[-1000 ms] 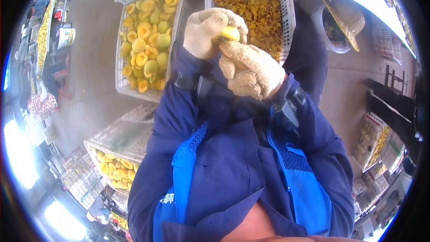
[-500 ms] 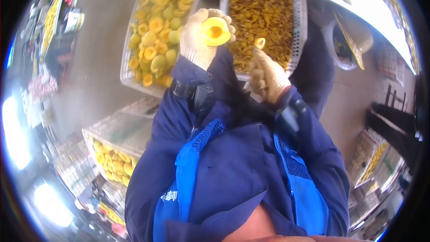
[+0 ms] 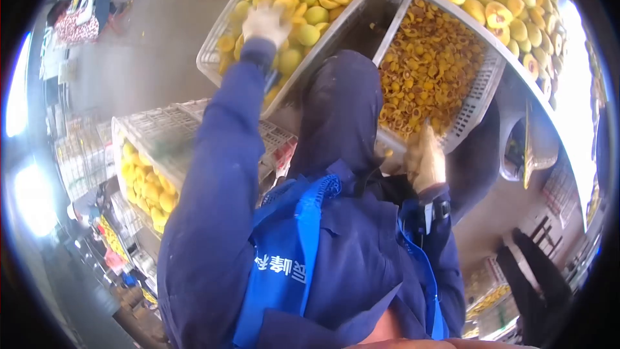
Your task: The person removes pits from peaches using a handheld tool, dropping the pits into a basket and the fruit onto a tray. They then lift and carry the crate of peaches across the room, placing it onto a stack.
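My left hand (image 3: 266,24), in a pale glove, reaches over a white crate (image 3: 205,64) of yellow peach halves (image 3: 312,15). It is smeared by motion, but its fingers look stretched out and apart among the fruit, with no piece visibly gripped. My gloved right hand (image 3: 427,160) is at the near edge of a second white crate (image 3: 475,113) filled with small brown-and-yellow cut peach pieces (image 3: 426,68). Its fingers are closed and pointed toward the pieces; what they hold is hidden.
A pale-edged work surface with heaped peach halves (image 3: 498,14) runs along the upper right. At lower left, a lidded crate (image 3: 165,130) shows more yellow fruit. My knee (image 3: 342,100) stands between the two crates. A person's dark-trousered legs (image 3: 533,278) are at lower right.
My left hand has moved away to the peach crate; the peach half it held is no longer seen in it. My right hand has lowered, and the small yellow piece at its fingertips is out of sight.
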`<state>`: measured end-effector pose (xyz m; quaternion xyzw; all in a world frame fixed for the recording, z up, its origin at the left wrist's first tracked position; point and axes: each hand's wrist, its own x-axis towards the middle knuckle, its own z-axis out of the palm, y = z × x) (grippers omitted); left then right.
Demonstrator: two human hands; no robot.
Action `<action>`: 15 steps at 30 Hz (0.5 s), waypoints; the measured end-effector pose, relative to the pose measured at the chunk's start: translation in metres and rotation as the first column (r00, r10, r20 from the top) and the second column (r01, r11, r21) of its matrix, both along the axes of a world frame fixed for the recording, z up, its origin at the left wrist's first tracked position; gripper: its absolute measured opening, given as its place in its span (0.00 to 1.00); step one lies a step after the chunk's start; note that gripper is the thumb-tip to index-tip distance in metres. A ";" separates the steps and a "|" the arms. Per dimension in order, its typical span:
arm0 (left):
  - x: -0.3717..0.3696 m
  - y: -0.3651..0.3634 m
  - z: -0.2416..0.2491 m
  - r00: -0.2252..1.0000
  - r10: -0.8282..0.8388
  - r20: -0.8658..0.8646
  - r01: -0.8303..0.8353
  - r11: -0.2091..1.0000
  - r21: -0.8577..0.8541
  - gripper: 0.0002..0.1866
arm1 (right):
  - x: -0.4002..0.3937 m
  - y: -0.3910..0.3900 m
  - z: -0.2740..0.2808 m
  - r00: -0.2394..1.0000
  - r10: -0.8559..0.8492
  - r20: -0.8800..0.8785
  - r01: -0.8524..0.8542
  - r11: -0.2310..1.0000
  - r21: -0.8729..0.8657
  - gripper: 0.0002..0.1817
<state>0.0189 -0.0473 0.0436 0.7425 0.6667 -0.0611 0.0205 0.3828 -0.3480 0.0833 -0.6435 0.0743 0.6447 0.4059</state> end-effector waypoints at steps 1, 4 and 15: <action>-0.031 -0.012 -0.030 0.999 -0.014 0.036 0.011 0.996 0.091 0.24 | -0.003 0.008 0.003 1.000 0.020 0.016 -0.020 1.000 0.012 0.25; -0.073 -0.063 -0.044 0.985 0.159 0.062 -0.159 0.987 0.001 0.22 | -0.001 0.008 -0.020 1.000 0.002 -0.022 -0.003 1.000 -0.026 0.26; 0.006 -0.008 0.011 0.993 0.046 0.109 -0.072 0.966 0.249 0.29 | 0.006 0.010 -0.038 0.995 -0.005 -0.103 -0.003 0.998 -0.069 0.22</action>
